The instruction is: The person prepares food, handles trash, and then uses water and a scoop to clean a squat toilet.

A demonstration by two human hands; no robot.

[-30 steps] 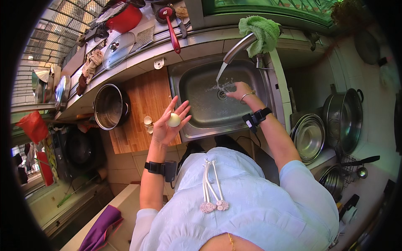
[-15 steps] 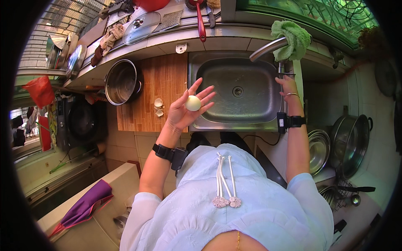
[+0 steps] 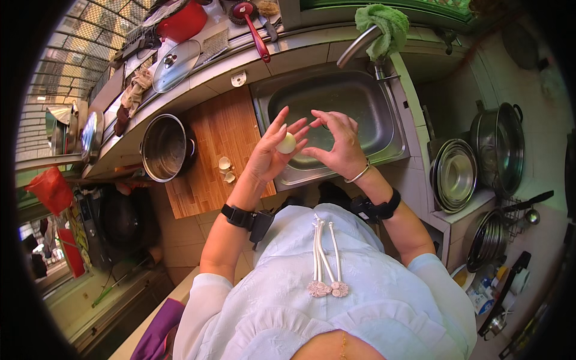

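Observation:
A peeled egg (image 3: 286,143), smooth and pale, rests in my left hand (image 3: 267,157), held at the base of its spread fingers. My right hand (image 3: 337,143) is close beside it over the sink, thumb and fingers apart and curved toward the egg, with nothing in them. Both hands are above the near left part of the metal sink (image 3: 309,173). Left of my left hand, pieces of eggshell (image 3: 225,163) lie on the wooden board (image 3: 207,192).
A steel pot (image 3: 168,147) stands left of the board. The faucet (image 3: 358,45), draped with a green cloth (image 3: 384,30), rises behind the sink. To the right are metal basins (image 3: 454,174) and a large pot (image 3: 499,150). A glass lid (image 3: 176,66) lies at the back.
My right hand has moved left from beside the faucet's base to near the egg. The egg stays in my left hand, whose fingers have curled slightly. The view has turned a little.

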